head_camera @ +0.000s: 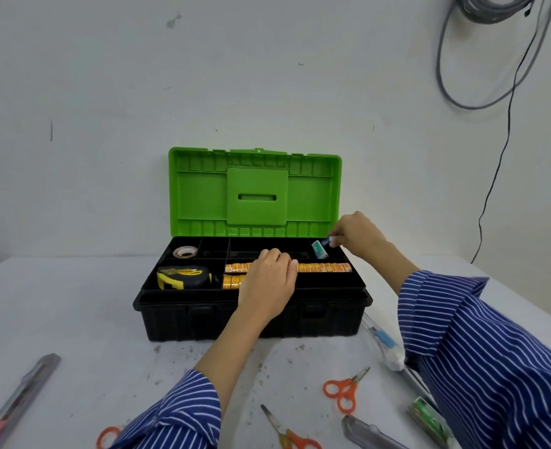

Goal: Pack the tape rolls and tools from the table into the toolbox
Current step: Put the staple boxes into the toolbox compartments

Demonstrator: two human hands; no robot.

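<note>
Right hand [358, 236]: fingers [335, 241] pinched closed on the end of a small teal-and-blue tape roll [319, 250], held tilted over the back-right compartment of the black plastic toolbox with green open lid [177, 319]. Roll's lower end was down in that compartment; couldn't tell whether it touched the bottom

Left hand [267, 283]: fingers curled down over the row of orange-yellow patterned tape rolls [326, 268] in the tray's long front compartment, thumb tip on the row. A firm grip or just resting on them, couldn't tell. A second short stack of the same rolls sat just in front, partly under the hand

Also in the tray: yellow-and-black tape measure [183, 276] in the front-left compartment, clear tape roll with brown core [185, 252] in the back-left one

On the white table [73, 319] in front of the box: orange-handled scissors [345, 390] right of centre, a second orange pair [292, 431] at the near edge, grey utility knife [371, 434] beside it, and a grey-and-red box cutter [18, 403] far left
</note>
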